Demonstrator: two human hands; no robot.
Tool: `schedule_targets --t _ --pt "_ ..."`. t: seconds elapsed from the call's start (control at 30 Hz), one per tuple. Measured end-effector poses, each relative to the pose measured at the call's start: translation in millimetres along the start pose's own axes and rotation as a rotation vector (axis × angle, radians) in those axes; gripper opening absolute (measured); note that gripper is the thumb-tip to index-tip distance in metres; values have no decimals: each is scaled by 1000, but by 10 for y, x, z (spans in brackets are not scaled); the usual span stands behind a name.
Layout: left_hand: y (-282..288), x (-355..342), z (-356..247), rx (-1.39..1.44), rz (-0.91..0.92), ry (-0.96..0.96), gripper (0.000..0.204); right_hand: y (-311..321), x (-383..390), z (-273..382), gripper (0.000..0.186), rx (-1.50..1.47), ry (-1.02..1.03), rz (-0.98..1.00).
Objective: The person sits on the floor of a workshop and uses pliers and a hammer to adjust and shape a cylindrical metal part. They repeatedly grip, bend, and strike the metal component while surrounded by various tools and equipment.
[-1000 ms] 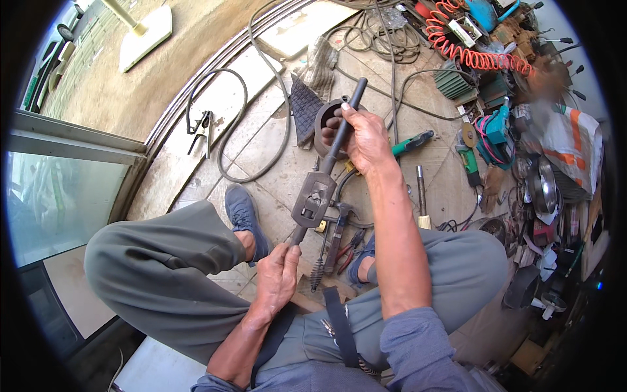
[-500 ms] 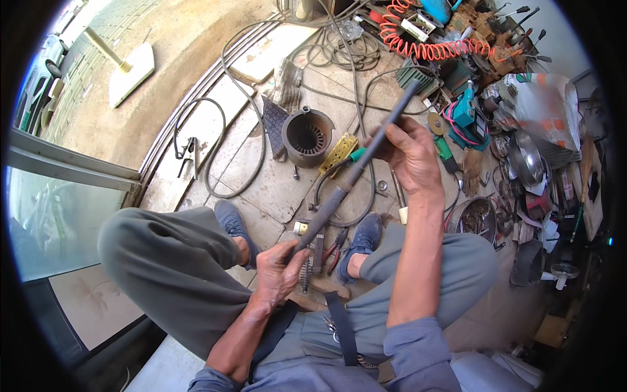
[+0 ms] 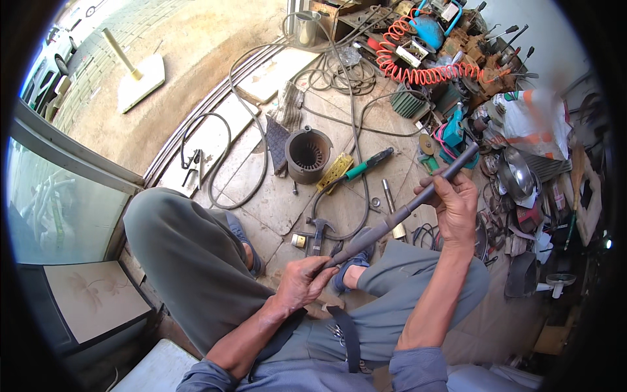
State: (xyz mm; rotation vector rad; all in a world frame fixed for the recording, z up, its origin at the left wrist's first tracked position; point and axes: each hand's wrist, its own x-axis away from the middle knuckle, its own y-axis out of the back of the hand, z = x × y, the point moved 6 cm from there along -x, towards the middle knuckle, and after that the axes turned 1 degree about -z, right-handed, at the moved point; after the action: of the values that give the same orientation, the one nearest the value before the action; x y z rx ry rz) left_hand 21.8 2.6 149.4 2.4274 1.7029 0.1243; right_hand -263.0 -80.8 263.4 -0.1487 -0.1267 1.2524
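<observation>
Holding the dark metal bar point(image 3: 385, 225) at two places, the left hand point(image 3: 304, 284) closes its fingers firmly around the near end, and the right hand point(image 3: 455, 204) curls around it short of the far tip. The bar slants up to the right, raised above the right shoe point(image 3: 353, 266) and the floor. Work on it looks under way rather than finished: it is picked up and steadied, but not set down, and nothing else seems to be fitted to it. Beyond it, a hammer point(image 3: 319, 230) and a green-handled tool point(image 3: 369, 163) lie on the tiles, untouched. The round metal housing point(image 3: 304, 176) stands open end up, well apart from both hands, with a ring of slotted fins inside. Farther off, what the metal can point(image 3: 305, 31) holds is too small to tell, and the contents of the white-and-orange sack point(image 3: 530, 125) are hidden.
</observation>
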Motion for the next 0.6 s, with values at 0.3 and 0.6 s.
schedule_targets --t 0.3,0.6 --pt "69 -23 9 46 20 -2 19 -120 -7 7 23 -51 29 13" --pt "35 4 14 -6 -17 -14 21 65 -25 -27 23 124 147 -23"
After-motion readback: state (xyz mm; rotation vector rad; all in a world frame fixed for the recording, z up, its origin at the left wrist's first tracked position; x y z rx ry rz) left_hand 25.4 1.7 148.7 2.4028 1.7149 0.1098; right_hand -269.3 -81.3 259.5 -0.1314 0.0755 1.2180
